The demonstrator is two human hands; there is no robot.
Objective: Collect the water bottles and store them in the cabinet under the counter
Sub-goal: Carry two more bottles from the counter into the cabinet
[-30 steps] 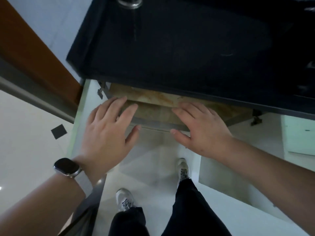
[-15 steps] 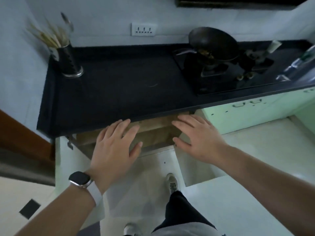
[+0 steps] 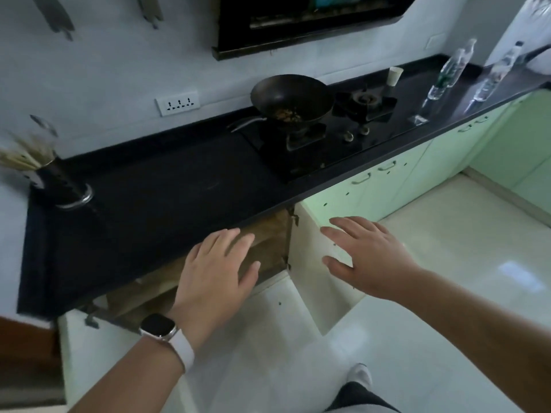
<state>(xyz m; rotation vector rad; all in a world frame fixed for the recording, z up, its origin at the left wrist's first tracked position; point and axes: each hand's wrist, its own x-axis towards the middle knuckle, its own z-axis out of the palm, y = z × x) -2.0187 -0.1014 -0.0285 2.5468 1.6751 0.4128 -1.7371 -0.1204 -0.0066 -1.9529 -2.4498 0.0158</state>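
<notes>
Two clear water bottles stand on the black counter point(image 3: 167, 192) at the far right: one with a green label point(image 3: 448, 73) and another point(image 3: 495, 73) further right. Below the counter the cabinet point(image 3: 268, 242) stands open, its brown inside showing between two pale doors swung outward. My left hand point(image 3: 214, 275), with a watch on the wrist, hovers with fingers spread in front of the cabinet opening. My right hand point(image 3: 366, 257) is spread flat over the right cabinet door point(image 3: 322, 296). Both hands hold nothing and are far from the bottles.
A black wok point(image 3: 290, 96) with food sits on the gas hob point(image 3: 316, 135). A utensil holder point(image 3: 56, 180) stands at the counter's left end. A small white cup point(image 3: 395, 76) is behind the hob. Green cabinet fronts point(image 3: 417, 171) run to the right. White tiled floor lies below.
My view has lifted from the cabinet and floor up to the counter and turned right, bringing the hob and the bottles into sight. Both hands stay spread and empty; the right has drifted right.
</notes>
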